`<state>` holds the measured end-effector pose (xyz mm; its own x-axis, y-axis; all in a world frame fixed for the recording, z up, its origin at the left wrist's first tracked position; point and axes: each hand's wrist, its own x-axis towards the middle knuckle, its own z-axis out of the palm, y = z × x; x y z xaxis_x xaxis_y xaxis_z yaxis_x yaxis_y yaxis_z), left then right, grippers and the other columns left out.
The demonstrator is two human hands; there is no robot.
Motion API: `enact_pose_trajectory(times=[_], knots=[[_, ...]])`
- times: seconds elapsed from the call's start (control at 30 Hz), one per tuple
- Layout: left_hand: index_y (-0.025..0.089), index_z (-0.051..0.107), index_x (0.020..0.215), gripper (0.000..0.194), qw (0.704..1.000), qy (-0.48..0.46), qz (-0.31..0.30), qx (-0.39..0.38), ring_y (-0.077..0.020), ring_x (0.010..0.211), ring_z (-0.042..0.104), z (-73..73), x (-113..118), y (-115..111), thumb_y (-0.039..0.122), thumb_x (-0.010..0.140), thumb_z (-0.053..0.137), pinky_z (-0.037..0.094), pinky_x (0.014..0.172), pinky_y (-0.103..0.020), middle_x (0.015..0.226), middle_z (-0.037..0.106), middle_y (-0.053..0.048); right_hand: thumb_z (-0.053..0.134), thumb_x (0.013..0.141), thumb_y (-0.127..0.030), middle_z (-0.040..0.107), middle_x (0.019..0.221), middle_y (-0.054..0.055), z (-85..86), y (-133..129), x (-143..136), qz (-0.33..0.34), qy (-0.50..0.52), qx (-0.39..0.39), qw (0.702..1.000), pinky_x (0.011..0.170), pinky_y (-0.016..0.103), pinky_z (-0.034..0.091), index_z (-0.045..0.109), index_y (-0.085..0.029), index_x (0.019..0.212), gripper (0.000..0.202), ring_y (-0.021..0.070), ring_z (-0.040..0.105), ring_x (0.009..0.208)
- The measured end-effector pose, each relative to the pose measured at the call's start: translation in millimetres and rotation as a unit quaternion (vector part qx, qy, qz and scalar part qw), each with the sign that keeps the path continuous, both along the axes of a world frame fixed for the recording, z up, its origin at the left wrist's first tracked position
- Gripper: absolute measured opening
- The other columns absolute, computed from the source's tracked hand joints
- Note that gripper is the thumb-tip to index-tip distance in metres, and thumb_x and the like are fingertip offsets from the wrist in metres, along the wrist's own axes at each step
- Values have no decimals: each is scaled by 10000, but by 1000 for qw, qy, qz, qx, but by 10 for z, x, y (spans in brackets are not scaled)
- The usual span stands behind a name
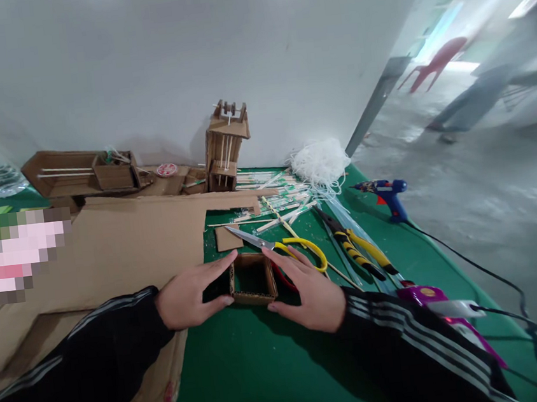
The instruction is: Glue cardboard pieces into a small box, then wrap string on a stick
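A small square cardboard frame (254, 299), open in the middle with green cloth showing through, stands on the table between my hands. My left hand (186, 297) grips its left side, thumb at the near corner and fingers at the far one. On the opposite side, my right hand (313, 293) holds it the same way. Scissors (252, 237) with yellow handles lie just beyond, partly under my right hand. A small flat cardboard piece (227, 238) rests beside the blades. Something red shows beneath my right fingers; its kind is hidden.
Pliers (358, 252), a blue glue gun (390, 194) with a cord and a purple device (425, 294) lie on the right. Large cardboard sheets (143, 240) cover the left. Behind are wooden sticks (288, 208), white shredded strands (319, 160) and a cardboard tower (224, 148).
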<state>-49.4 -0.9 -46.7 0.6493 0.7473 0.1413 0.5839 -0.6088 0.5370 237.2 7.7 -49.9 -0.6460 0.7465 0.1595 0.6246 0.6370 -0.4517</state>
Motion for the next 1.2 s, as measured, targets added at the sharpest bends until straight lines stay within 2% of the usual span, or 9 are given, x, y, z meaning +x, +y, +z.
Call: enact_pose_trajectory(times=[0.23,0.57,0.87,1.0,1.2], knots=[[212,139,1542,746,1000,-3,-1,7,-242,1354,444,-8,-5,-2,399,936,533,398,1109,-377,1515,398,-98,627,813,-387,465,1461,133,20,-6,-10,9,4,-5,1000,1188,542,183,153,-187,1532,884,294,400,1371],[216,131,1543,773,1000,-11,1,5,-250,1339,463,29,30,-18,279,894,545,412,1101,-386,1501,421,-96,609,809,-349,476,1450,126,28,-10,-16,15,10,0,1000,1188,542,180,134,-193,1533,880,285,436,1345],[199,162,1534,717,1000,5,11,9,-238,1375,413,10,21,-6,365,940,527,385,1123,-378,1521,388,-105,587,812,-319,479,1447,131,45,-21,-23,17,0,1,1000,1197,533,165,169,-157,1522,839,276,426,1351],[203,156,1535,720,1000,0,10,14,-248,1383,399,-5,21,-9,363,940,529,374,1131,-400,1530,372,-108,635,781,-379,456,1463,140,27,-30,-43,17,2,12,1000,1195,538,160,153,-159,1523,911,287,424,1353],[205,152,1535,722,1000,-7,4,14,-255,1376,408,-13,26,-3,357,938,528,376,1128,-415,1523,381,-116,697,728,-534,464,1446,169,-1,-72,-129,-22,-6,17,1000,1182,571,169,134,-154,1523,1046,322,421,1350]])
